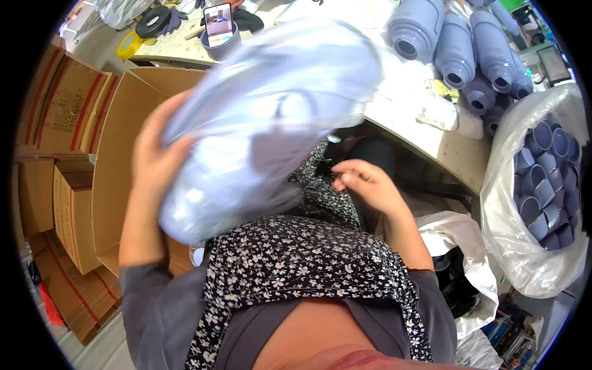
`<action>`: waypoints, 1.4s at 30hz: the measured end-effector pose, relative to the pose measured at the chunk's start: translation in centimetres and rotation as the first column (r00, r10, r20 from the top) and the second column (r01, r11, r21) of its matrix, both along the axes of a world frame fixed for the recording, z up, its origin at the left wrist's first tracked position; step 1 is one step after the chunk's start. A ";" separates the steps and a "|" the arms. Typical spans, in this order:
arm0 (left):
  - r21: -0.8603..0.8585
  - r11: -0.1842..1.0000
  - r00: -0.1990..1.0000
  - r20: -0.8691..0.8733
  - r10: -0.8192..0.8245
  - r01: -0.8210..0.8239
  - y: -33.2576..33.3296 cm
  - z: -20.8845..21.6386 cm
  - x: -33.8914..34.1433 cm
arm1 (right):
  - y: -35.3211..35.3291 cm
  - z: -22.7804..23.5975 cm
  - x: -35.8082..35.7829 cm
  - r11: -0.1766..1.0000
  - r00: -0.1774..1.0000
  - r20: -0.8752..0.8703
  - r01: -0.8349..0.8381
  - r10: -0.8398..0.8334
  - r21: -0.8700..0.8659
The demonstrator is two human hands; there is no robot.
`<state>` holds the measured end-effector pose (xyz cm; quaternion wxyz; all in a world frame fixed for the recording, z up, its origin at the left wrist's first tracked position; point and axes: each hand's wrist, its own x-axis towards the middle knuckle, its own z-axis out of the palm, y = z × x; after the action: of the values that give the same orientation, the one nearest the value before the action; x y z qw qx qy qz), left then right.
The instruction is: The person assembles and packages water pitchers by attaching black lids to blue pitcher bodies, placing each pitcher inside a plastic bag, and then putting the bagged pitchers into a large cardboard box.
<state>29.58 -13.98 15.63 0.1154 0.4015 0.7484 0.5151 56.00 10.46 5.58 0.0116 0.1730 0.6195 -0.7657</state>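
Note:
My left hand (161,145) grips the left side of a bulky lavender bundle in clear plastic (246,129). The bundle is tilted and smeared by motion, so what lies inside the wrap cannot be made out. It hangs in front of my floral apron (308,259) and hides part of the table edge. My right hand (367,185) is apart from the bundle, to its right. Its fingers are loosely bent with a gap by the thumb, and nothing shows in them. Beneath the bundle on the left stands an open cardboard box (117,179).
Several lavender flasks (456,52) lie on the table (456,145). A clear plastic sack (499,203) of lavender cups stands at the right, beside a white bag (481,271) with black contents. Stacked cartons (68,111) line the left. A phone (218,24), tape rolls (153,23) sit at the back.

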 end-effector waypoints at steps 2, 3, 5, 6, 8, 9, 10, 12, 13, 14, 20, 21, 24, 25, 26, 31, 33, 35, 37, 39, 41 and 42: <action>0.053 0.985 0.983 0.090 0.162 -0.167 -6.4 1.5 -0.5 | 1.2 -1.8 -0.2 0.989 0.991 0.024 0.134 -0.133 -0.067; 0.045 0.961 0.954 0.141 0.263 -0.272 -9.1 2.2 -0.7 | 1.5 -2.8 -0.4 0.987 0.988 0.046 0.152 -0.150 -0.052; -0.036 0.923 0.894 0.240 0.379 -0.382 -13.3 1.7 -2.3 | 1.4 -4.7 -1.0 0.988 0.983 0.105 0.154 -0.152 -0.017; -0.081 0.896 0.849 0.290 0.441 -0.437 -14.5 0.9 -2.5 | 1.2 -5.6 -1.2 0.991 0.984 0.117 0.136 -0.134 -0.006; -0.218 0.881 0.823 0.318 0.471 -0.420 -14.8 -2.2 -4.3 | 0.6 -7.0 -1.9 0.995 0.987 0.127 0.096 -0.099 0.031; -0.272 0.870 0.809 0.331 0.486 -0.411 -14.5 -4.6 -5.8 | 0.1 -6.6 -2.3 0.995 0.978 0.195 0.057 -0.072 0.083; -0.389 0.859 0.869 0.227 0.440 -0.333 -13.5 -7.4 -7.7 | -0.1 -6.2 -2.6 0.992 0.969 0.240 0.018 -0.049 0.128; -0.595 0.782 0.967 0.033 0.254 -0.185 -9.7 -12.8 -10.9 | -0.2 -6.3 -2.6 0.982 0.958 0.285 -0.035 -0.019 0.185; -0.688 0.702 0.982 -0.101 0.158 -0.184 -7.4 -15.3 -12.0 | 0.2 -6.9 -2.2 0.977 0.958 0.287 -0.047 -0.015 0.207; -0.758 0.633 0.987 -0.135 0.088 -0.160 -5.2 -17.9 -13.4 | 0.5 -7.4 -1.6 0.971 0.956 0.292 -0.046 -0.025 0.235; -0.928 0.329 0.867 -0.014 -0.498 0.174 5.4 -26.7 -15.7 | 1.2 -4.8 1.6 0.955 0.932 0.328 0.058 -0.157 0.292; -0.968 0.052 0.792 0.171 -0.587 0.247 6.6 -29.9 -15.4 | 1.3 -4.2 1.7 0.957 0.927 0.335 0.071 -0.167 0.281; -0.964 -0.097 0.780 0.257 -0.570 0.247 9.3 -35.1 -13.1 | 1.6 -4.6 2.1 0.966 0.900 0.383 0.128 -0.208 0.226; -0.962 -0.121 0.777 0.268 -0.570 0.243 10.4 -36.6 -12.5 | 1.4 -4.8 2.0 0.955 0.904 0.368 0.118 -0.216 0.272; -0.962 -0.137 0.789 0.273 -0.551 0.237 10.5 -38.0 -11.8 | 1.6 -4.8 1.5 0.941 0.908 0.378 0.046 -0.180 0.336; -0.962 -0.157 0.821 0.271 -0.503 0.221 11.2 -40.8 -9.9 | 4.1 -3.4 -0.8 0.885 0.929 0.327 0.000 -0.172 0.466; -0.963 -0.144 0.832 0.268 -0.486 0.227 11.1 -41.2 -9.7 | 6.6 -2.3 -2.3 0.802 0.940 0.258 0.025 -0.222 0.597; -0.965 -0.131 0.857 0.260 -0.445 0.226 10.3 -41.0 -9.3 | 10.1 -1.4 -4.2 0.696 0.914 0.125 0.199 -0.385 0.689; -0.970 -0.100 0.871 0.242 -0.427 0.221 10.3 -40.6 -9.1 | 14.3 -2.5 -5.7 0.550 0.777 -0.017 0.461 -0.630 0.696; -0.974 -0.065 0.881 0.224 -0.417 0.217 10.7 -40.1 -9.0 | 19.6 -4.3 -7.6 0.377 0.623 -0.225 0.681 -0.749 0.628; -0.977 -0.018 0.891 0.202 -0.407 0.214 10.9 -39.7 -9.0 | 23.4 -4.2 -9.8 0.345 0.514 -0.309 0.815 -0.800 0.465; -0.978 0.007 0.901 0.189 -0.390 0.208 10.9 -39.5 -8.9 | 24.2 -3.0 -11.3 0.299 0.417 -0.249 0.866 -0.874 0.400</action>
<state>20.67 -3.09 -23.86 0.4096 0.3995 0.7977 -0.1909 44.69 34.68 2.56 -0.4411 0.4830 0.5915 -0.4714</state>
